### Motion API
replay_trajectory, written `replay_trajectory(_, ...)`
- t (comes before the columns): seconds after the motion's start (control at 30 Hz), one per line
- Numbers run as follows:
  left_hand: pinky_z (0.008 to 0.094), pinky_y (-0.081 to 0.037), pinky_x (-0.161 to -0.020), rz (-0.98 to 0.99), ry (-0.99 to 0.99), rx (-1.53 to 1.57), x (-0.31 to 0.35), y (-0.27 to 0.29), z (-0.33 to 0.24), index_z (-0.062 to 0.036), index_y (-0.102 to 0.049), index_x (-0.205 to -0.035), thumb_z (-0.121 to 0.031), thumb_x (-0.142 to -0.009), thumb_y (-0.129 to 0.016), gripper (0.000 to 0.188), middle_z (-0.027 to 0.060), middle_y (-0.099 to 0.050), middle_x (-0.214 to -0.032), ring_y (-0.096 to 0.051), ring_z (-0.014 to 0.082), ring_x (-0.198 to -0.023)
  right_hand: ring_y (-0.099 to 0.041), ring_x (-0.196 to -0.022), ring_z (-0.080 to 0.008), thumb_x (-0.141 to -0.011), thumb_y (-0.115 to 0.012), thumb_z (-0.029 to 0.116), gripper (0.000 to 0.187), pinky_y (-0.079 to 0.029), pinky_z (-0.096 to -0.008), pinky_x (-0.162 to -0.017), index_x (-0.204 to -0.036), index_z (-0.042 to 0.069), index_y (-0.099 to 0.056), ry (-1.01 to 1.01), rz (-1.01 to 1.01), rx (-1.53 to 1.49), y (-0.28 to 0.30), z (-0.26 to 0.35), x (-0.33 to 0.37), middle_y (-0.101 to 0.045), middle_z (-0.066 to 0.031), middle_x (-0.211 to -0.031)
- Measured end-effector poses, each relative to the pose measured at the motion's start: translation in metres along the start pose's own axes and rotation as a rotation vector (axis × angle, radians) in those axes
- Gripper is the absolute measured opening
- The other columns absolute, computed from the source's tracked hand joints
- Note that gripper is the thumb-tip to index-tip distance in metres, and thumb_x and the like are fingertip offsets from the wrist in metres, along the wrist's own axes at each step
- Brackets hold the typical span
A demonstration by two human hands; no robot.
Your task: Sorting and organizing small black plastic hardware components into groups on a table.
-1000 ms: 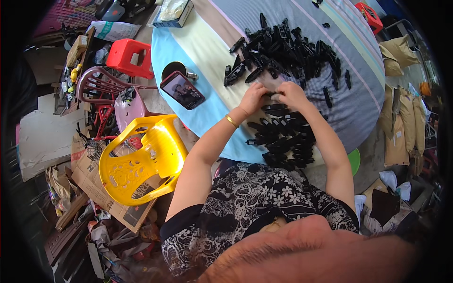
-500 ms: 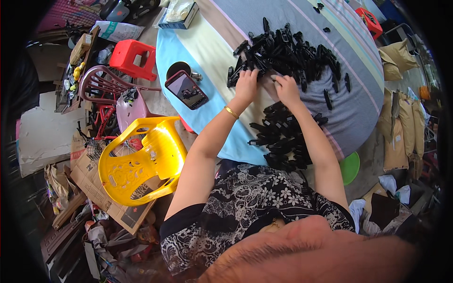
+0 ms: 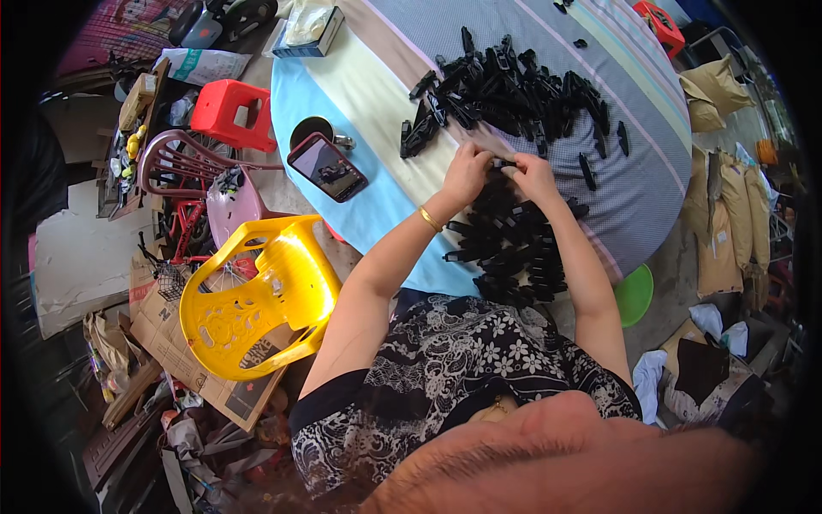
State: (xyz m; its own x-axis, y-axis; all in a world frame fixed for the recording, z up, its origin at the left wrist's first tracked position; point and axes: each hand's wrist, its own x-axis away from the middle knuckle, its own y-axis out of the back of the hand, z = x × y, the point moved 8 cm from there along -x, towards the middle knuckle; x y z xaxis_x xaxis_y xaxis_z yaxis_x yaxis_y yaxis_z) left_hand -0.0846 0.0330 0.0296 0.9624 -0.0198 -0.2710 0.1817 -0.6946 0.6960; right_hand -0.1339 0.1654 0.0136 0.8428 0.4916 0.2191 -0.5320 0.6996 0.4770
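Observation:
My left hand (image 3: 467, 175) and my right hand (image 3: 533, 178) are close together over the cloth-covered table. Both are closed in a pinch on one small black plastic piece (image 3: 503, 163), mostly covered by the fingers, so its exact kind cannot be made out. Beyond the hands spreads a loose heap of long, narrow black plastic pieces (image 3: 514, 90). Nearer to me, partly under my right forearm, lies a second, denser pile of black pieces (image 3: 505, 244). A gold bangle (image 3: 430, 219) circles my left wrist.
Left of my hands, a phone (image 3: 328, 167) leans against a dark mug (image 3: 312, 128) on the striped tablecloth (image 3: 390, 103). A box (image 3: 308, 32) sits at the far left edge. A yellow chair (image 3: 257, 295) and red stool (image 3: 233, 114) stand left; a green basin (image 3: 634, 295) is right.
My hands have drawn back from the far heap toward me and come together. A black piece now shows between the fingertips. The whole view has shifted slightly.

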Motion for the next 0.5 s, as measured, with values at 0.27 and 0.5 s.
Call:
replay_trajectory(0.27, 0.0396, -0.045, -0.077, -0.036, 0.0, 0.01, 0.007, -0.001, 0.014, -0.0057, -0.065, -0.088, -0.001, -0.064, -0.061, 0.024, 0.0111, -0.057, -0.087, -0.052, 0.0329, -0.086, -0.052, -0.088, -0.0294, -0.064, -0.056, -0.002, 0.017, -0.047, -0.0366, -0.072, -0.081, 0.002, -0.056, 0.594, -0.115, 0.625, 0.013, 0.049, 0.015, -0.054, -0.0099, -0.086)
replay_trajectory(0.5, 0.0396, -0.045, -0.076, 0.018, -0.02, 0.057, -0.001, -0.004, 0.017, -0.004, -0.062, -0.074, 0.0, -0.064, -0.057, 0.012, 0.0124, -0.055, -0.083, -0.051, 0.0333, -0.085, -0.052, -0.084, -0.0284, -0.063, -0.057, -0.001, 0.015, -0.046, -0.0359, -0.073, -0.078, 0.002, -0.059, 0.625, -0.078, 0.606, 0.014, 0.044, 0.013, -0.054, -0.0095, -0.083)
